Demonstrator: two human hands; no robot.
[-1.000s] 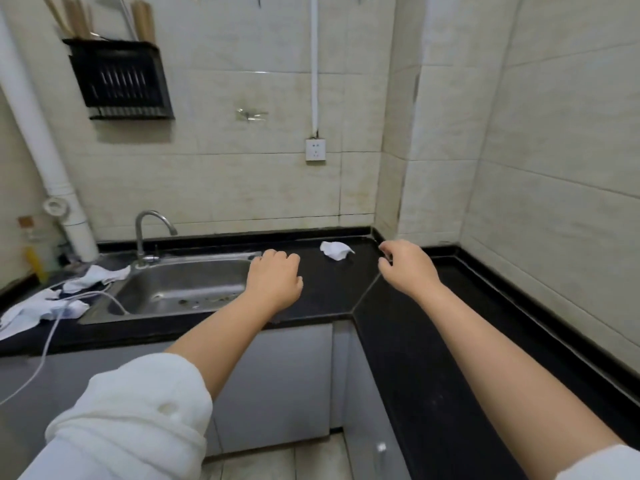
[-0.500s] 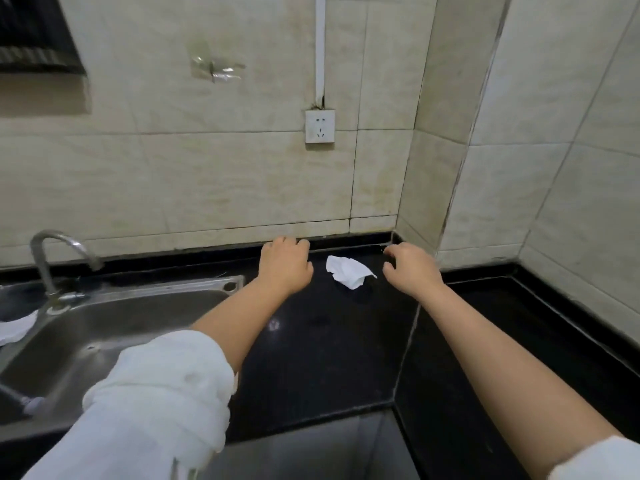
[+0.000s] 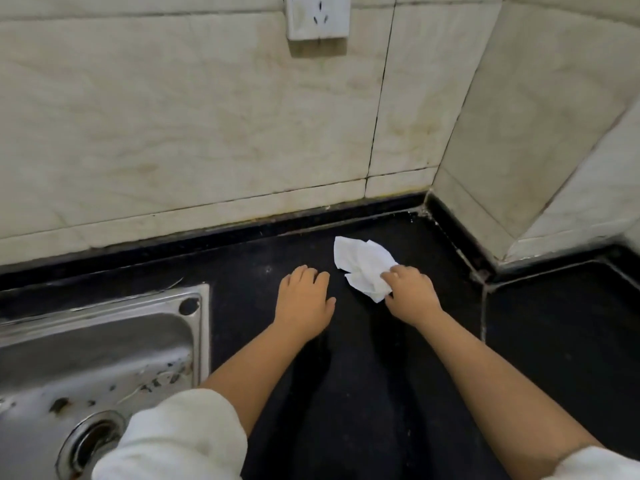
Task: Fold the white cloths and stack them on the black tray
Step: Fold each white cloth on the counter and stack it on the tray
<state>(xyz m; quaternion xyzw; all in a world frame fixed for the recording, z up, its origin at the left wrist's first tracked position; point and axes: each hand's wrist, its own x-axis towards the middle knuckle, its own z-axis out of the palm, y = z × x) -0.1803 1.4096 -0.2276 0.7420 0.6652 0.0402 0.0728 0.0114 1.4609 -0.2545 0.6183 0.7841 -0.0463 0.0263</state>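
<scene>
1. Head view, counts: one crumpled white cloth (image 3: pixel 363 263), two hands, one steel sink (image 3: pixel 100 348) with one drain (image 3: pixel 93 441), one wall socket (image 3: pixel 318 16). No black tray shows in this view.
2. Head view, surface and room: the cloth lies on the black desk (image 3: pixel 363 393), near the back corner where two pale tiled walls (image 3: pixel 173 133) meet. The sink is set into the desk at the left, well apart from the cloth. The socket sits high on the back wall.
3. Head view, hands: the right hand (image 3: pixel 410 294) is palm down, its fingertips pinched on the cloth's near edge, holding it against the desk. The left hand (image 3: pixel 304 303) lies just beside it, flat on the bare desk, fingers loosely together, holding nothing and not touching the cloth. Both forearms reach forward with white sleeves (image 3: pixel 180 441) pushed up.
</scene>
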